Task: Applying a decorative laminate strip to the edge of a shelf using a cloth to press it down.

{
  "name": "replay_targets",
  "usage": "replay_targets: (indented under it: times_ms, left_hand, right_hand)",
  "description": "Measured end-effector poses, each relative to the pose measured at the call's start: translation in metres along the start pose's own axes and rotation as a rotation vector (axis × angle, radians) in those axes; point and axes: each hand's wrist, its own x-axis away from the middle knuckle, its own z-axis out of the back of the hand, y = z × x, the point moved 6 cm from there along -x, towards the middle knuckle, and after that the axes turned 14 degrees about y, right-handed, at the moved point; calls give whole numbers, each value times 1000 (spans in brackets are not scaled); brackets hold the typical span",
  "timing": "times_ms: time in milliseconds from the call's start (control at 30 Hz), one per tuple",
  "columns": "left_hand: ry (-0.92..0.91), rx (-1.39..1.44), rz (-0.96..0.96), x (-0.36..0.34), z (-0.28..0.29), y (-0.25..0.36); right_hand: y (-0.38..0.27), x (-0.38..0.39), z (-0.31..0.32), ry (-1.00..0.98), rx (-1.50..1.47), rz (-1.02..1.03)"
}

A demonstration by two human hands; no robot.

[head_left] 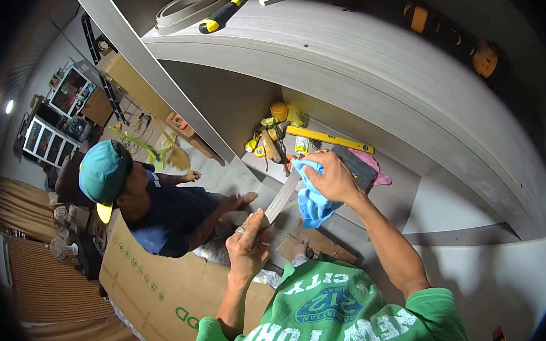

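One large curved grey cabinet (366,56) fills the upper right, with one coiled strip of edge banding (189,8) and one yellow-and-black tool (221,16) on its top near the left edge. One co-worker in a teal cap (103,173) sits below on the floor beside one cardboard sheet (154,286). One yellow level (329,140) lies on the lower shelf. One grey strip (281,198) spans both hands: the left hand (248,245) is pinching its lower end, and the right hand (332,178) is clenched around one blue cloth (313,199) pressed against it.
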Motion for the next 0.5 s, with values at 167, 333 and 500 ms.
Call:
replay_targets:
  times_ms: [167, 333, 500]
  left_hand:
    - [8, 21, 22, 1, -9, -1]
    - [26, -57, 0, -4, -12, 7]
    - [25, -99, 11, -8, -13, 3]
  right_hand:
    - [-14, 20, -15, -43, -62, 88]
    - [-45, 37, -19, -29, -53, 120]
    - [-55, 53, -32, 25, -106, 142]
